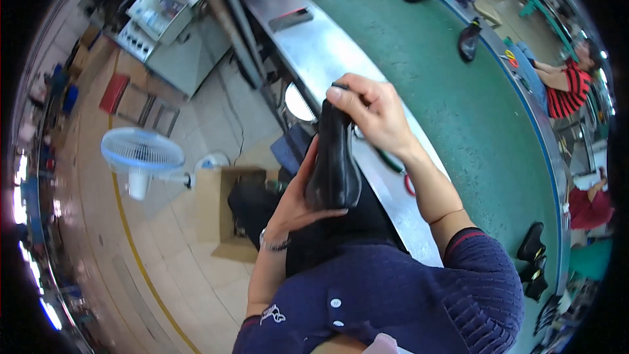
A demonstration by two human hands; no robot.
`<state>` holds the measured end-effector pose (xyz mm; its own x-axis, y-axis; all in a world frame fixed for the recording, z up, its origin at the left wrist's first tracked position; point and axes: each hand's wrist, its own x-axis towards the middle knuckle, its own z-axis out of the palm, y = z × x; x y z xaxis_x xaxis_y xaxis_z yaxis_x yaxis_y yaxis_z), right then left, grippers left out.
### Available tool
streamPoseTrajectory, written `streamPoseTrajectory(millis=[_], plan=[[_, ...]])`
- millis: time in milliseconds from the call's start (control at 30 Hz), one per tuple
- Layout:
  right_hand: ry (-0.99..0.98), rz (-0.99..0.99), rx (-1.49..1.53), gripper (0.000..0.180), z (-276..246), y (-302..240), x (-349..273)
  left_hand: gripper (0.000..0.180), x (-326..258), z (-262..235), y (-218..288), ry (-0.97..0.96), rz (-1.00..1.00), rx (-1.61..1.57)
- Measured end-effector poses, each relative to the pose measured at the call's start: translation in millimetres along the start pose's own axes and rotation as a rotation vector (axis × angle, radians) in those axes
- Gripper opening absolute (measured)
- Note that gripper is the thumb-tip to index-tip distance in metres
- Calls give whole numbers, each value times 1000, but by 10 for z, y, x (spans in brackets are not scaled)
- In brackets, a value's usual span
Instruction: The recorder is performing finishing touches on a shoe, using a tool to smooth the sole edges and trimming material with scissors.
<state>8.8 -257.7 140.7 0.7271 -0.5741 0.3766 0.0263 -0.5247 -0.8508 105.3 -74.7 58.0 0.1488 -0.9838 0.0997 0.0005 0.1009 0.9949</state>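
Note:
A black leather shoe (333,174) is held up in front of my chest, its broad rounded end towards me. My left hand (295,196) wraps its left side and underside, with the fingers reaching below the near end. At the far upper end, my right hand (375,113) pinches the shoe between thumb and bent fingers. Beside my right forearm, on the metal ledge (327,52), lie a tool with a dark green handle (390,161) and a red loop handle (410,185), both partly hidden by the arm.
A green conveyor belt (419,72) runs on the right, carrying several dark shoes (469,40). A dark flat object (291,19) lies on the ledge ahead. At my left stand a cardboard box (216,206) and a fan (143,151). Across the belt sits a person in stripes (567,92).

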Motion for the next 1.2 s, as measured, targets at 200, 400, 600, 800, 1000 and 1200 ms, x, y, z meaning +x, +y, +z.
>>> streamPoseTrajectory(millis=[200,400,600,800,1000,1200], plan=[[-205,202,181,23,302,174,-35,117,-193,-111,-488,101,73,-105],[-256,120,95,27,385,173,-22,117,-277,-87,-567,134,18,-318],[-145,182,311,27,360,350,-84,118,-445,-135,-588,207,31,-264],[-163,268,-779,41,18,1459,-826,82,-1236,-590,-665,562,-487,-295],[-249,232,-1017,51,-27,1990,-1444,57,-1590,-801,-664,736,-541,-510],[-392,345,-950,49,-97,2155,-1343,69,-1212,-668,-615,627,-586,-411]])
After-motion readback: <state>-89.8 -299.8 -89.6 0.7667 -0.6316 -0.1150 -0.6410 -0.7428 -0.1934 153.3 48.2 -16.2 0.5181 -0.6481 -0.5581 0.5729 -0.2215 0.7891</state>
